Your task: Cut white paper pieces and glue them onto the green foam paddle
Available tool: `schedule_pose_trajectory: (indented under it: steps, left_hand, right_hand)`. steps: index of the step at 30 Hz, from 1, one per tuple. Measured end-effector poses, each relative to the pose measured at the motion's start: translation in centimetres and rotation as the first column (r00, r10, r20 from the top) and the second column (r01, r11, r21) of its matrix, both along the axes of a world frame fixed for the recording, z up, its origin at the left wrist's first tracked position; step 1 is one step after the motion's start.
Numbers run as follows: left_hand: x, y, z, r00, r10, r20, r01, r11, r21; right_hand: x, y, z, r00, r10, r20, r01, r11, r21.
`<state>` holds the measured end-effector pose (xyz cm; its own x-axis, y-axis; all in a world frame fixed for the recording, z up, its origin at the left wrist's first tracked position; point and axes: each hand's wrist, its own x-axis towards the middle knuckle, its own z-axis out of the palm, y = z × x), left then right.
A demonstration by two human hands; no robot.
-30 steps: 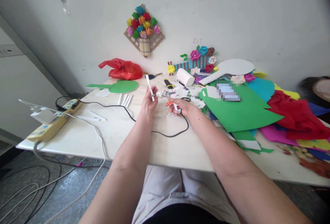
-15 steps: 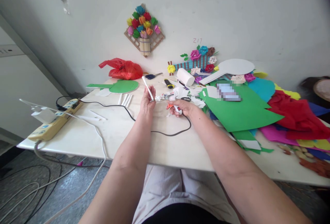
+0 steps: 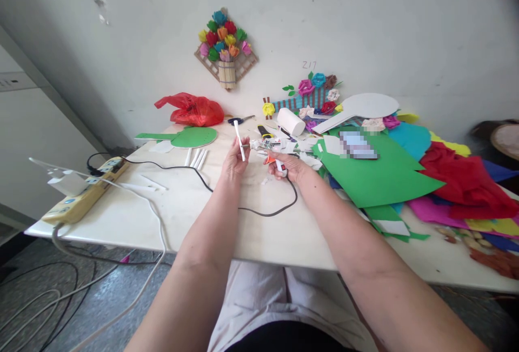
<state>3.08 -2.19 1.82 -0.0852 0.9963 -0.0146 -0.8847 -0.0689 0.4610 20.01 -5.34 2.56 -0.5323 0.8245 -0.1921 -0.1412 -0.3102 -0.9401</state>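
Left hand: fingers pinching a white stick, top tipped towards eleven o'clock! | Right hand: wrapped round the glue gun, nozzle aimed nine o'clock at the stick | More sticks: left hand's nine

A pale table carries a cream power strip at its left end. Right of that lie 4 white sticks, a green paddle-shaped cutout and, behind it, a red plastic bag. Scissors and a yellow-and-black cutter lie farther right. A black cable crosses the tabletop; crumpled brown material rests near its right end.
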Motion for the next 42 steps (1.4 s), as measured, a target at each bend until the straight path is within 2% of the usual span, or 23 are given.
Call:
schedule_pose_trajectory:
  steps: [7, 21, 26, 30, 34, 37, 40, 42]
  left_hand:
    - [0.3, 0.1, -0.1, 0.999, -0.019, -0.04, 0.019, 1.0, -0.018]
    - [0.1, 0.1, -0.2, 0.993, 0.027, -0.117, -0.032, 0.999, -0.038]
    - [-0.1, 0.3, -0.4, 0.987, 0.017, -0.158, -0.019, 1.0, -0.013]
    - [-0.1, 0.3, -0.6, 0.982, 0.004, -0.191, 0.002, 1.0, 0.031]
    - [-0.1, 0.1, -0.6, 0.945, -0.034, -0.325, 0.048, 0.998, 0.035]
    - [0.0, -0.1, -0.6, 0.884, -0.092, -0.459, 0.114, 0.993, 0.02]
    - [0.0, -0.2, -0.6, 0.82, -0.159, -0.55, 0.21, 0.977, 0.03]
    - [0.1, -0.2, -0.6, 0.791, -0.188, -0.583, 0.263, 0.964, 0.046]
  right_hand:
    - [-0.2, 0.0, 0.0, 0.999, -0.036, 0.023, 0.036, 0.999, -0.011]
    - [0.1, 0.2, -0.3, 0.992, 0.029, 0.119, -0.033, 0.999, 0.032]
    - [0.5, 0.1, -0.1, 0.995, 0.071, 0.066, -0.074, 0.996, 0.054]
    - [0.7, 0.2, -0.2, 1.0, 0.007, -0.021, -0.006, 0.998, 0.061]
    - [0.6, 0.5, -0.3, 0.987, -0.125, -0.099, 0.136, 0.985, 0.104]
    - [0.4, 0.7, 0.0, 0.929, -0.306, -0.21, 0.338, 0.931, 0.137]
    - [0.4, 1.2, 0.2, 0.765, -0.541, -0.348, 0.602, 0.794, 0.087]
    - [0.5, 1.5, 0.3, 0.651, -0.654, -0.384, 0.718, 0.695, 0.033]
